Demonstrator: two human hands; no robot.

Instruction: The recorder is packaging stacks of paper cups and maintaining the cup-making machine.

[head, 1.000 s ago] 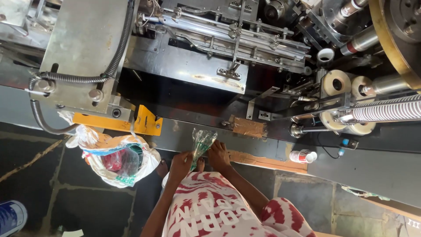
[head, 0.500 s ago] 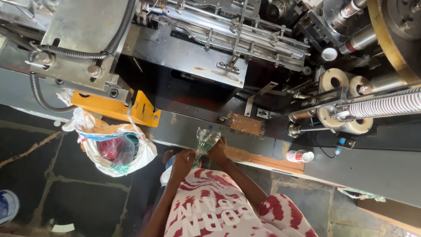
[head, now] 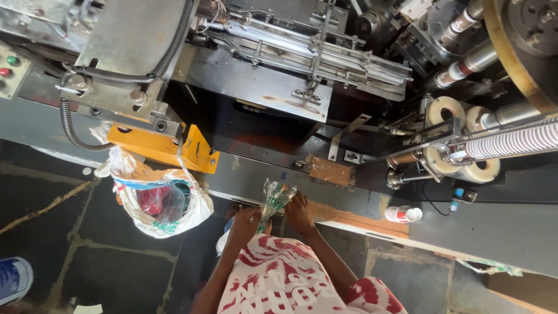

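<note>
Clear plastic wrapper (head: 276,196) pinched between both hands (head: 273,216) at the machine ledge's (head: 349,216) edge.

Both forearms are extended forward from the body and drawn together, so that the two hands are brought close to one another, just apart. The left hand (head: 245,224) is held with the wrist bent and the fingers (head: 254,214) curled inward in a closed grip. The right hand (head: 300,213) is seen from the back, its fingers folded downward in a pinch.
</note>
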